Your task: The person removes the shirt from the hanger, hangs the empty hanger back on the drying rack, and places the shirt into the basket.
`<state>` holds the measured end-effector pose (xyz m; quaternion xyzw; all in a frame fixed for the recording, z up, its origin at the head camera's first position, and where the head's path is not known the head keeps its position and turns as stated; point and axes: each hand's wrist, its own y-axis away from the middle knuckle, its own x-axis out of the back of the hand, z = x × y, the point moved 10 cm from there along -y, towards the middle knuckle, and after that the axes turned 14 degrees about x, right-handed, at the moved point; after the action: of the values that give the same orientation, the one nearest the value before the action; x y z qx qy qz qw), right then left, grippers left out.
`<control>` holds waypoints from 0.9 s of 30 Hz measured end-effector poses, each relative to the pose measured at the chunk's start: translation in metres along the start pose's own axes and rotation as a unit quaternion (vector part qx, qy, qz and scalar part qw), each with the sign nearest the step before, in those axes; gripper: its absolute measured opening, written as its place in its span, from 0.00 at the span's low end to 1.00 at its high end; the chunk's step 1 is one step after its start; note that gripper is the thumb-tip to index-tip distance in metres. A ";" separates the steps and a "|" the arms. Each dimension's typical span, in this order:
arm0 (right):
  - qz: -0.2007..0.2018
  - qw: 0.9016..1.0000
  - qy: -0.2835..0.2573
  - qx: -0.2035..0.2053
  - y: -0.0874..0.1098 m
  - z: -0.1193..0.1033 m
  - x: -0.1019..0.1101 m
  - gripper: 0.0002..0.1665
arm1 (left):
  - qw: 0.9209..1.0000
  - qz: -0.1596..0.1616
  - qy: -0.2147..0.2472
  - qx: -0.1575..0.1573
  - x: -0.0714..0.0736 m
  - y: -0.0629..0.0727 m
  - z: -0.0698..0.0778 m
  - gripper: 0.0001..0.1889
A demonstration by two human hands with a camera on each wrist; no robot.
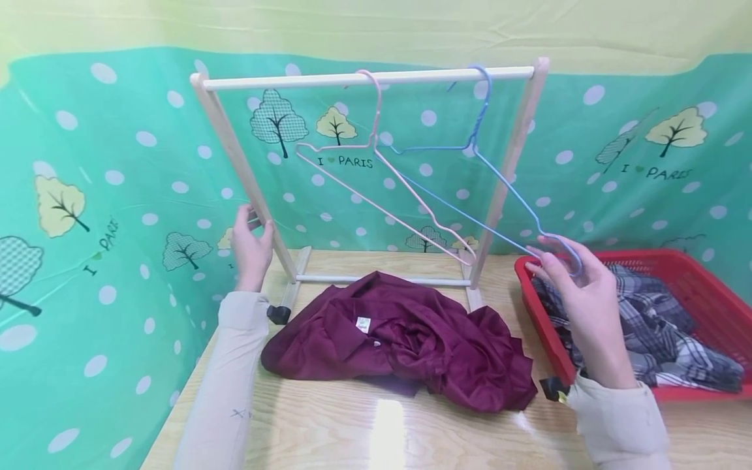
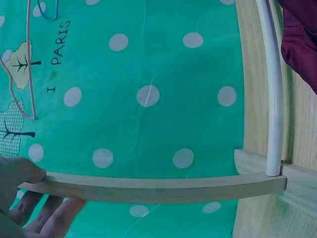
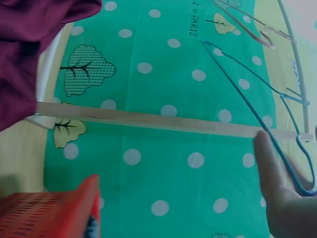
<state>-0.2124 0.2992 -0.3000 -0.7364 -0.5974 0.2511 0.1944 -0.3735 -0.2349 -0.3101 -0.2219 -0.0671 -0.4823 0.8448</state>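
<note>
A wooden garment rack (image 1: 258, 83) stands on the table with two wire hangers hooked over its top bar. My left hand (image 1: 252, 247) grips the rack's left post, thumb on one side and fingers on the other in the left wrist view. The far corner of the blue hanger (image 1: 511, 186) is between the thumb and fingers of my right hand (image 1: 593, 307), and its hook is still on the bar. To its left the pink hanger (image 1: 405, 179) hangs at an angle, untouched. A crumpled maroon shirt (image 1: 352, 339) with a white label lies in front of the rack.
On the right, a red plastic basket (image 1: 525, 287) holds grey plaid clothing (image 1: 664, 333). A green polka-dot cloth (image 1: 135, 183) printed with trees covers the wall behind and at the left. The rack's lower rail (image 2: 274, 99) runs just behind the shirt.
</note>
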 end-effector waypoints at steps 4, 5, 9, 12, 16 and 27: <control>-0.052 0.997 0.019 -0.052 0.012 0.019 -0.006 0.31 | 1.000 0.004 0.000 -0.002 0.002 0.000 0.000 0.18; -0.064 0.995 0.024 -0.066 0.015 0.023 -0.008 0.32 | 1.000 0.005 0.000 -0.003 0.002 0.000 0.000 0.18; -0.096 0.989 0.043 -0.102 0.026 0.039 -0.015 0.36 | 1.000 0.004 0.001 -0.004 0.002 -0.001 -0.001 0.18; -0.133 0.980 0.090 -0.117 0.033 0.049 -0.022 0.39 | 1.000 0.002 -0.001 -0.003 0.002 -0.001 -0.002 0.18; -0.192 0.959 0.148 -0.146 0.044 0.063 -0.034 0.42 | 1.000 0.003 -0.002 -0.004 0.002 -0.002 -0.004 0.18; -0.260 0.930 0.128 -0.227 0.067 0.100 -0.078 0.50 | 1.000 -0.001 0.005 -0.006 0.002 -0.002 -0.005 0.18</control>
<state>-0.2325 0.2070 -0.4087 -0.6057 -0.7791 -0.0465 0.1551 -0.3747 -0.2398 -0.3128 -0.2244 -0.0607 -0.4849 0.8431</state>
